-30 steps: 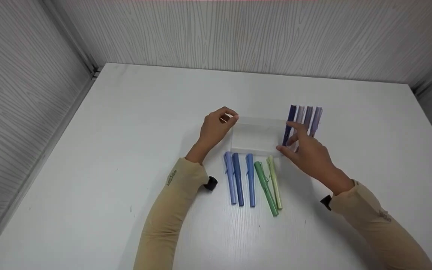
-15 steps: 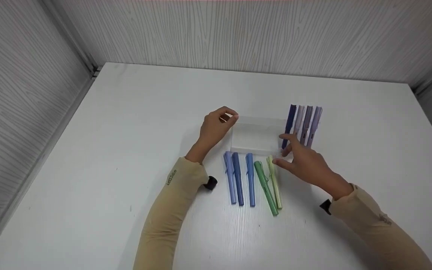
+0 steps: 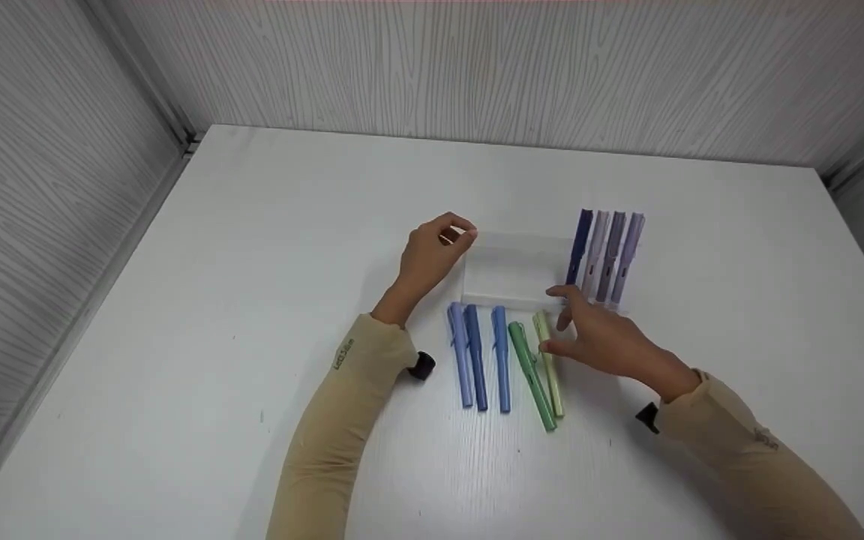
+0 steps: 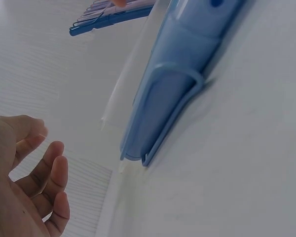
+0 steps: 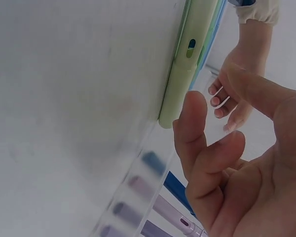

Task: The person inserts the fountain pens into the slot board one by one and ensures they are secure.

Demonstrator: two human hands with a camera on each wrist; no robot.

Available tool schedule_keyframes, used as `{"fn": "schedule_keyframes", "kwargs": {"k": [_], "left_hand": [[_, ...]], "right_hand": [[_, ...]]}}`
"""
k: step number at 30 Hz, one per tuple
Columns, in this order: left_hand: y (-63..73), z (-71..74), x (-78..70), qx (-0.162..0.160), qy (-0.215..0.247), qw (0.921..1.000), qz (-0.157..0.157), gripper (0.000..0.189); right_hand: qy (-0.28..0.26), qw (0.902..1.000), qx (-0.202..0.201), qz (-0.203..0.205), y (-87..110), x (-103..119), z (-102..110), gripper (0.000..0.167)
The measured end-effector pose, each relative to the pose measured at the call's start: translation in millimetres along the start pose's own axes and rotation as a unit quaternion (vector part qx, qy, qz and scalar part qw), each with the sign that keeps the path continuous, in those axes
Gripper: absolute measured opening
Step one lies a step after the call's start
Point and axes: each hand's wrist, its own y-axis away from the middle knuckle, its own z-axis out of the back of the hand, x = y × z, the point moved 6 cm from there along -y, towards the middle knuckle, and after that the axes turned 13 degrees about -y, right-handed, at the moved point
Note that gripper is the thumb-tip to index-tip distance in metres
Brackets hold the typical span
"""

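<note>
At 8 o'clock from the right hand: light-green pen, axis roughly 12-to-6. Right's nearer, fingers loose, empty; left hand grip: can't tell.

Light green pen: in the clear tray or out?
Out: the light green pen lies on the table, in front of the clear tray.

Dark lettering stands on the left sleeve, near the cuff and running lengthwise along the forearm — small and soft-edged, but apparently "Let's Slim"; the opening "Let" is the likelier part of that reading, and the exact spelling and spacing cannot be made out for sure. The right sleeve bears a similar short line of dark letters, also lengthwise and near the cuff — too blurred to read.
</note>
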Motion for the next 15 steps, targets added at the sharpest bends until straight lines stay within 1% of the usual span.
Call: {"fn": "schedule_keyframes", "kwargs": {"k": [7, 15], "left_hand": [[-0.5, 0.5, 0.9, -0.004, -0.002, 1.0, 0.001, 0.021], [-0.3, 0.0, 1.4, -0.004, -0.005, 1.0, 0.005, 0.022]], "right_hand": [[0.01, 0.9992, 0.031, -0.021, -0.9, 0, -5, 0.074], [0.018, 0.9979, 0.06, -0.02, -3.2, 0, -12, 0.068]]}}
